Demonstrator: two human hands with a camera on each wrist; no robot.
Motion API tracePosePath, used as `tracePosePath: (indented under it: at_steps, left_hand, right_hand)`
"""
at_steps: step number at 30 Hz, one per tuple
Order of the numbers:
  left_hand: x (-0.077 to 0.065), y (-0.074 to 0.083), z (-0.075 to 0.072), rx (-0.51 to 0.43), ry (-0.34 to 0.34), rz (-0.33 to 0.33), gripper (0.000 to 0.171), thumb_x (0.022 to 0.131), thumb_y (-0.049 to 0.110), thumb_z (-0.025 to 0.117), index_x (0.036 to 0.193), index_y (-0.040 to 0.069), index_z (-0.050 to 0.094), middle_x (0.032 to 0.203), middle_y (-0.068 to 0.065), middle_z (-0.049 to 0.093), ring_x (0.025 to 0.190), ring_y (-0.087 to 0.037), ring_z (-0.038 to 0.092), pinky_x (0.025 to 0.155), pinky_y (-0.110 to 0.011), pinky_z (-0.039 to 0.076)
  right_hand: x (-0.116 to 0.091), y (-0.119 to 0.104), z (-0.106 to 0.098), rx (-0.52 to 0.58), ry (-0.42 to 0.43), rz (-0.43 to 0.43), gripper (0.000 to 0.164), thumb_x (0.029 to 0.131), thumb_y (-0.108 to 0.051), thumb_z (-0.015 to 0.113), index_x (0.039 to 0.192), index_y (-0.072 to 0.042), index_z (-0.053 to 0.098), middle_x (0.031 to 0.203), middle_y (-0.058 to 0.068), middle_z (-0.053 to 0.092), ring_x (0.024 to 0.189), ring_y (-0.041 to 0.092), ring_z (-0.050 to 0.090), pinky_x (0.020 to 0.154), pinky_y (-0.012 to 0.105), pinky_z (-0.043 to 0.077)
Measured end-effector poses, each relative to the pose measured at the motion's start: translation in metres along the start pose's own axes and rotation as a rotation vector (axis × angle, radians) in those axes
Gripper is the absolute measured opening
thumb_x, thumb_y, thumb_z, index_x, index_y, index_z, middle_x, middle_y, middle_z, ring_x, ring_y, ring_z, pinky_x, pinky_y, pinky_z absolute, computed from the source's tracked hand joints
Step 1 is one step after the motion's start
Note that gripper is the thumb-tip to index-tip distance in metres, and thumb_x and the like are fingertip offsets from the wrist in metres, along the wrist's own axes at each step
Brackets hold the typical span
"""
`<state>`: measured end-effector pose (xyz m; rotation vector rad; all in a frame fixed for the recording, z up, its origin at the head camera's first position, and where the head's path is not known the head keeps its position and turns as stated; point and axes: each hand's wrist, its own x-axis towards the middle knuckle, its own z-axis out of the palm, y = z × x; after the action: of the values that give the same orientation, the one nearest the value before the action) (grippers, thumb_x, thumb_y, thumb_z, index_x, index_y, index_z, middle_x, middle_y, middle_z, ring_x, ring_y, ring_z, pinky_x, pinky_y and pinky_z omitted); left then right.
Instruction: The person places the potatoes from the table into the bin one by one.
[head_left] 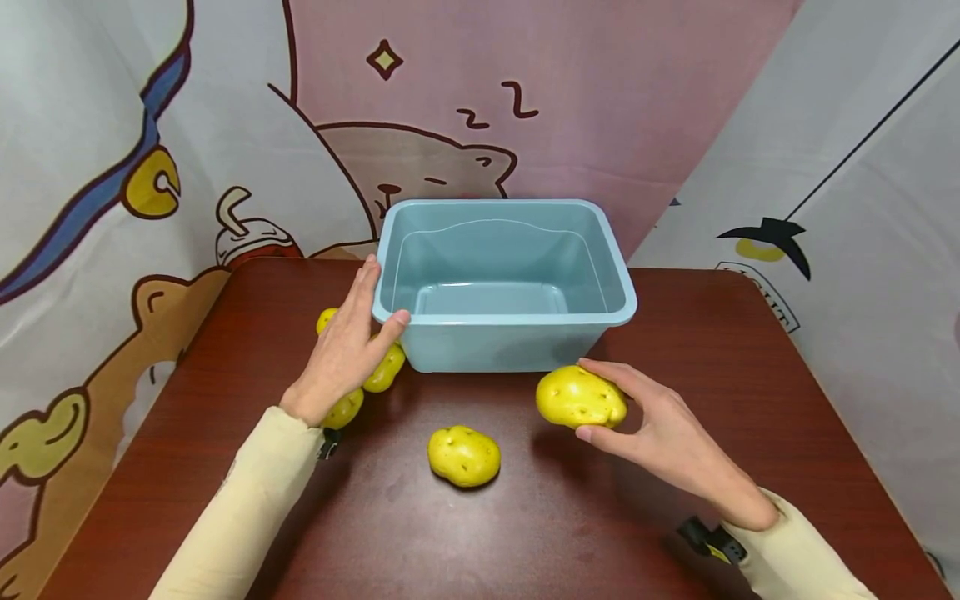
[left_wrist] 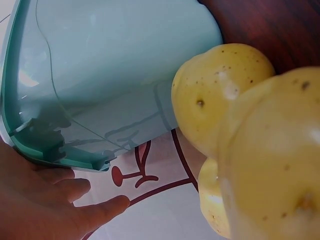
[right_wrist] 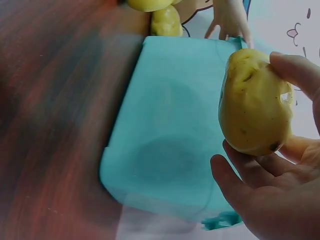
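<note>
A yellow potato (head_left: pixel 581 397) is held up in my right hand (head_left: pixel 667 425), pinched between the thumb and fingers, just in front of the basin's right front corner. In the right wrist view the potato (right_wrist: pixel 256 102) overlaps the basin wall. My left hand (head_left: pixel 341 358) rests at the left front corner of the light blue plastic basin (head_left: pixel 510 348), thumb on the front rim and straight fingers along the left rim. Another potato (head_left: pixel 463 457) lies on the table before the basin. Below and beside the left hand are several more potatoes (head_left: pixel 384 368), partly hidden by it.
The brown wooden table (head_left: pixel 375 542) carries everything. The basin's inside floor (head_left: pixel 491 297) shows bare. Behind the table hangs a cloth (head_left: pixel 600 100) printed with cartoon animals, close to the basin's back.
</note>
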<state>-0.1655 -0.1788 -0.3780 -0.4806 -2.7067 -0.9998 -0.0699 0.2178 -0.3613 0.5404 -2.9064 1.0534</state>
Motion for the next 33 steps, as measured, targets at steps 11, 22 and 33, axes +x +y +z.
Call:
tracePosePath:
  at_steps: [11,22,33]
  left_hand:
    - [0.0,0.0,0.0,0.002,-0.002,-0.004,0.087,0.105,0.06,0.047,0.168,0.013,0.01,0.174,0.002,0.005,0.159,-0.023,0.011,0.123,-0.053,0.024]
    - [0.0,0.0,0.001,0.004,-0.011,-0.004,0.086,0.105,0.06,0.045,0.168,0.014,0.008,0.174,0.0,0.005,0.159,-0.023,0.009,0.123,-0.055,0.024]
    - [0.0,0.0,0.0,0.008,-0.011,-0.016,0.087,0.105,0.062,0.045,0.168,0.014,0.008,0.174,0.002,0.004,0.159,-0.022,0.008,0.124,-0.054,0.022]
  right_hand:
    - [-0.005,-0.014,-0.009,-0.011,0.041,-0.017,0.077,0.083,-0.039,0.089,0.15,-0.024,0.054,0.141,-0.004,0.058,0.115,0.017,0.058,0.093,0.039,0.052]
    - [-0.006,-0.022,-0.01,0.001,0.065,-0.036,0.079,0.081,-0.034,0.091,0.15,-0.027,0.054,0.142,-0.006,0.058,0.116,0.014,0.058,0.095,0.022,0.049]
    - [-0.004,-0.03,-0.014,0.042,0.126,-0.063,0.081,0.079,-0.028,0.093,0.149,-0.033,0.054,0.14,-0.01,0.059,0.115,0.01,0.056,0.095,0.016,0.045]
